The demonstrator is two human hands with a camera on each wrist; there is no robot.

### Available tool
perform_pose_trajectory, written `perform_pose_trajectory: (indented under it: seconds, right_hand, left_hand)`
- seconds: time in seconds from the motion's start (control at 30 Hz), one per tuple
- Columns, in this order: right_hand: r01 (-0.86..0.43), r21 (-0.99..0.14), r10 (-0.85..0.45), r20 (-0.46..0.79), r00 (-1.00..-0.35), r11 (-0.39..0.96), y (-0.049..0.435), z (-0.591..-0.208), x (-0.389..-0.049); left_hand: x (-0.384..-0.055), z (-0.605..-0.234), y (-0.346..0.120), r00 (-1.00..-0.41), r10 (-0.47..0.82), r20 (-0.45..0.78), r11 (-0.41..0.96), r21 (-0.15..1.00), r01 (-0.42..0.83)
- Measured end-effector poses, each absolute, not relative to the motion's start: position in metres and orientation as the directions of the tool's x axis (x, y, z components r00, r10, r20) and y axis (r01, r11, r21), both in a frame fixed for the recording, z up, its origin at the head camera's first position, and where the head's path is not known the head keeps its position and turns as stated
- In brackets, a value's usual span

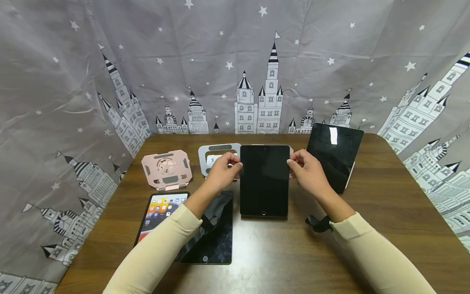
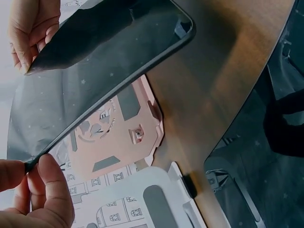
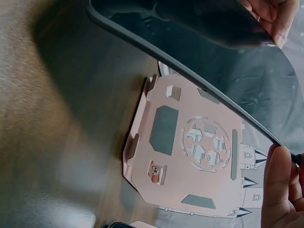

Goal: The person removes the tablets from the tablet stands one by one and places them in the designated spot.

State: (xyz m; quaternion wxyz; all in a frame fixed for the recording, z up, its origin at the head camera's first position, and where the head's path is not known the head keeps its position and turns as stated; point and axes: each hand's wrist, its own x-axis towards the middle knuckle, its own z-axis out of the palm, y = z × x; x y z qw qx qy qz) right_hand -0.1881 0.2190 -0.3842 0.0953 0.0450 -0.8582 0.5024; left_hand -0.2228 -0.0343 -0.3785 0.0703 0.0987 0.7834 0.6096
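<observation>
A black tablet (image 1: pixel 264 179) with a dark screen and a round home button is held upright by its two side edges. The left hand (image 1: pixel 225 167) pinches its left edge between thumb and fingers; opposite it, the right hand (image 1: pixel 307 166) pinches the right edge. Behind the tablet, mostly hidden in the head view, stands a pink tablet stand (image 3: pixel 175 172) with a round ball-pattern cutout and grey pads. The right wrist view shows a gap between the tablet's lower end and this stand.
Left on the wooden table (image 1: pixel 268 257) are another pink stand (image 1: pixel 176 163) and a pale grey stand (image 1: pixel 201 157). A tablet with a lit screen (image 1: pixel 156 212) and a dark tablet (image 1: pixel 216 245) lie nearer. At the right, a dark tablet (image 1: pixel 332 151) leans on a stand.
</observation>
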Motion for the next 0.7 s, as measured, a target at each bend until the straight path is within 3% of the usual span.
perform_pose_trajectory:
  seconds: [0.7]
  right_hand:
    - [-0.05,-0.854,-0.032,0.039,-0.999,0.517,0.213,-0.396,-0.163]
  left_hand:
    - [-0.199,-0.399,-0.044,-0.956,0.278,-0.096,0.246,0.969,-0.026]
